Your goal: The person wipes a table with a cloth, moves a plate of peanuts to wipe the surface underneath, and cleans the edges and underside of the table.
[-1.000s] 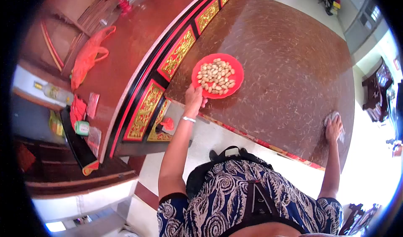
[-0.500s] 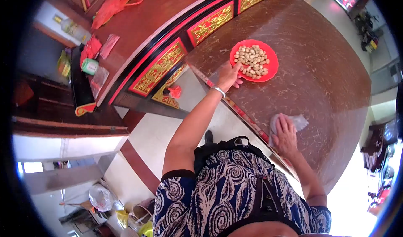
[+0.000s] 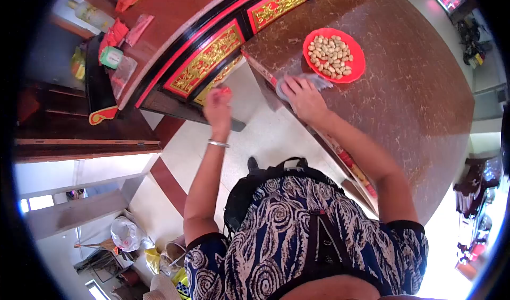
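My right hand (image 3: 305,99) presses a crumpled greyish cloth (image 3: 320,81) onto the brown marbled table (image 3: 404,114), close to its near-left edge. Just beyond the cloth stands a red scalloped plate (image 3: 359,66) full of unshelled peanuts (image 3: 330,54). Away from the table, my left hand (image 3: 218,111), with a silver bangle at the wrist, hovers over the floor gap before the carved panels. Motion blurs its fingers, and whether it holds anything is unclear. A small red thing (image 3: 225,93) shows right behind those fingers, partly covered.
A red-topped altar table (image 3: 186,2) with gold carved panels (image 3: 207,58) borders the left side. On it lie a green-and-white container (image 3: 111,57), red packets and a bottle (image 3: 93,16). A white plastic bag (image 3: 125,233) and a broom stand at lower left.
My left hand has let go of the peanut plate and swung left, off the table. My right hand has slid the cloth across to the table's left edge, near the plate.
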Action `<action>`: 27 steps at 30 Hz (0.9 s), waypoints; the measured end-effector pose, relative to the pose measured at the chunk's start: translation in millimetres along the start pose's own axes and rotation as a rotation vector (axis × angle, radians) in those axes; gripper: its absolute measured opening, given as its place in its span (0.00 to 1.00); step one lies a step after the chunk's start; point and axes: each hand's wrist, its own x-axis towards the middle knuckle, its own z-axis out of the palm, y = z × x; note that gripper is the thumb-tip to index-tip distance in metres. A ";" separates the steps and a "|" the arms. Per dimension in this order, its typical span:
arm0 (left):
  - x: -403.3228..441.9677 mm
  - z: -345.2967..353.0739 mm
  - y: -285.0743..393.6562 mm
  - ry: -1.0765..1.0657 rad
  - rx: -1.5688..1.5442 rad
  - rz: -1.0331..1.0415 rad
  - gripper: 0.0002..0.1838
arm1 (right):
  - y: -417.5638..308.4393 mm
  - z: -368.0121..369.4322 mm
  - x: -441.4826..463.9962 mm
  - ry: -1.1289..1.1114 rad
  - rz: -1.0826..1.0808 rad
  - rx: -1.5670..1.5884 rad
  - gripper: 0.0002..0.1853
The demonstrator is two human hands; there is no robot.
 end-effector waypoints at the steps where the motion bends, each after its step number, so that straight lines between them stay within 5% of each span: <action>1: 6.4 -23.4 -8.2 0.131 -0.076 0.007 0.09 | -0.1 6.8 10.8 0.049 0.038 0.012 0.26; 3: 20.4 -64.0 -22.2 0.396 -0.224 0.023 0.10 | -2.9 14.0 29.4 0.055 0.102 0.013 0.24; 9: 23.2 -156.7 -51.5 0.489 -0.237 0.019 0.12 | -9.9 30.1 64.6 0.181 0.358 0.075 0.14; 11: 28.6 -174.9 -56.0 0.464 -0.207 -0.073 0.15 | -18.7 32.2 70.1 0.443 0.458 0.195 0.13; 17: 60.7 -214.8 -50.7 0.148 -0.013 0.180 0.39 | -105.9 8.5 42.2 0.398 0.736 0.405 0.11; 18: 65.7 -220.9 -41.5 0.080 0.059 0.178 0.50 | -121.4 11.1 36.7 0.382 0.985 0.720 0.11; 19: 70.9 -223.2 -32.6 0.057 0.059 0.175 0.50 | -132.6 15.7 31.8 0.363 1.225 1.042 0.11; 21: 76.6 -222.1 -22.7 -0.039 -0.064 0.282 0.52 | -141.0 54.5 8.8 0.510 1.296 1.723 0.14; 24: 90.6 -227.9 -29.2 -0.024 0.106 0.324 0.54 | -147.2 107.5 -14.0 0.767 1.694 1.964 0.14; 27: 97.6 -218.7 -20.7 -0.048 0.020 0.303 0.50 | -138.5 146.2 -27.9 0.929 1.647 1.786 0.14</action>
